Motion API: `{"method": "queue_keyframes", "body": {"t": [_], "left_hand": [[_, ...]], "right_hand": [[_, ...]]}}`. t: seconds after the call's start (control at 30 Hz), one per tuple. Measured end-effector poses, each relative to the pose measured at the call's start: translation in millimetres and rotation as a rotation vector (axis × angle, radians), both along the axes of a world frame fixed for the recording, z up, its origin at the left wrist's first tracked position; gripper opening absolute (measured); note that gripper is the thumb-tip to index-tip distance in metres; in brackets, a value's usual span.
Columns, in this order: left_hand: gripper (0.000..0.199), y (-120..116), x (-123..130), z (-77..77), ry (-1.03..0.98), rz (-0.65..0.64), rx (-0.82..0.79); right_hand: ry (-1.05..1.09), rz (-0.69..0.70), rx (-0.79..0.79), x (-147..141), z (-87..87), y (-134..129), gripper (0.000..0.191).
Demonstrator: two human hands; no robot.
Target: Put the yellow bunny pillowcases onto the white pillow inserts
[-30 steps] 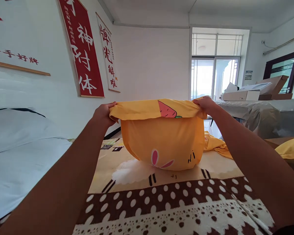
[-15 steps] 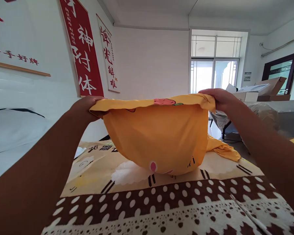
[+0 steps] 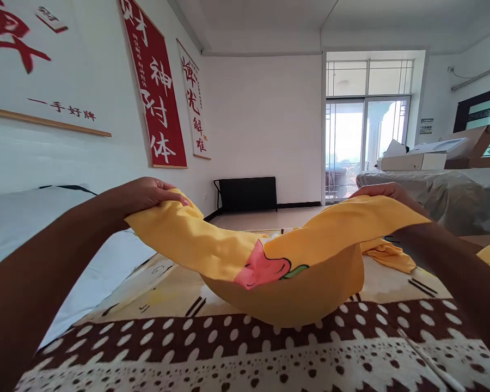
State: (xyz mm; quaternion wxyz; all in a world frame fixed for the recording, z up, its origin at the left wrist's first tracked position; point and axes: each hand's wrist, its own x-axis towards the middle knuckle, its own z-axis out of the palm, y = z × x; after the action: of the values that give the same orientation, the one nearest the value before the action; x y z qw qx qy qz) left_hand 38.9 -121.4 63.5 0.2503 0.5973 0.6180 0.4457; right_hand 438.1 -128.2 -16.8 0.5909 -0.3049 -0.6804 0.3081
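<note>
A yellow cloth [image 3: 204, 247] with a red-and-green printed figure hangs between my hands, above the bed. My left hand [image 3: 149, 195] is closed on its upper left edge, the thumb on top. Further right, my right hand [image 3: 386, 193] grips the opposite upper edge; its fingers are partly covered by a flap of the fabric. In the middle the cloth sags, and its lower part hangs close over the dotted blanket [image 3: 245, 356]. Whether it touches the bed I cannot tell. A bunched yellow end [image 3: 392, 256] lies on the bed at the right.
A white pillow [image 3: 106, 272] lies on the left, by the wall with hanging scrolls [image 3: 163, 92]. Beyond the bed, a black folded panel [image 3: 248, 194] leans by the back wall. Boxes [image 3: 412, 161] rest on a plastic-covered piece of furniture [image 3: 441, 190] at the right.
Both hands have come down with the cloth. Its top edge, stretched nearly straight before, now sags in the middle, and more of the folded-over printed side shows.
</note>
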Motion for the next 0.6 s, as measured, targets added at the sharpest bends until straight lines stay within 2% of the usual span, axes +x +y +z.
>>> {"method": "queue_keyframes", "body": {"t": [0.1, 0.27, 0.37, 0.47, 0.6], "left_hand": [[0.016, -14, 23, -0.5, 0.197, -0.137, -0.158], [0.016, -32, 68, -11.6, 0.285, -0.378, -0.241], [0.013, -32, 84, -22.0, 0.296, -0.476, -0.271], [0.008, -27, 90, -30.6, 0.243, -0.550, -0.260], [0.008, -23, 88, -38.6, -0.004, -0.533, -0.215]], "right_hand": [[0.012, 0.048, 0.060, -25, -3.6, 1, 0.015], [0.028, 0.232, -0.133, -91, -30.4, 0, 0.023], [-0.024, 0.271, -0.026, -124, -43.2, -1, 0.029], [-0.056, 0.304, 0.076, -144, -46.8, -1, 0.031], [-0.020, 0.354, 0.035, -154, -45.4, 5, 0.032]]}}
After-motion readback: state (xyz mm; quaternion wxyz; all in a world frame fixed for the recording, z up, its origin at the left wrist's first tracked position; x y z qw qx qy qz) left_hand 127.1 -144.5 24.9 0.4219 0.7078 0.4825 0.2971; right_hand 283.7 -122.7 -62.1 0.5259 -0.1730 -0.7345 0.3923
